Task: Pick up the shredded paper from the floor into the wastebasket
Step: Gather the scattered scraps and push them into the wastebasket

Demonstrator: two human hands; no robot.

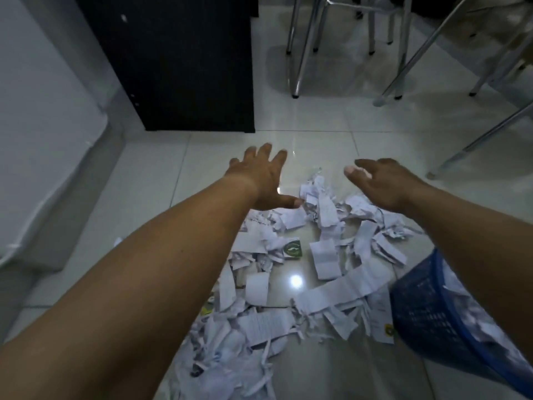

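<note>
Left hand [259, 174] is stretched out flat with the fingers spread, nothing in it, thumb tip just beside the far scraps. Right hand [383, 183] is empty too, fingers loosely bent, hanging over the far edge of the mess. Can't tell if either one actually touches paper.

Closest to the camera, the shredded paper [326, 255] is strewn all over the tiled floor [317, 125] between the two forearms, mostly torn strips and crumpled slips. There's printed text on a few of them, but it's way too blurry to read. Off to the right is the blue mesh wastebasket [427, 307], tilted and half hidden by the right forearm, with some white scraps already inside. A slip right next to it has a small yellow round mark [389, 330]. Further in, one scrap shows a green emblem [292, 248], no legible wording.

Past the hands there's a black cabinet [187, 67] and shiny metal chair legs [302, 53] at the back.
</note>
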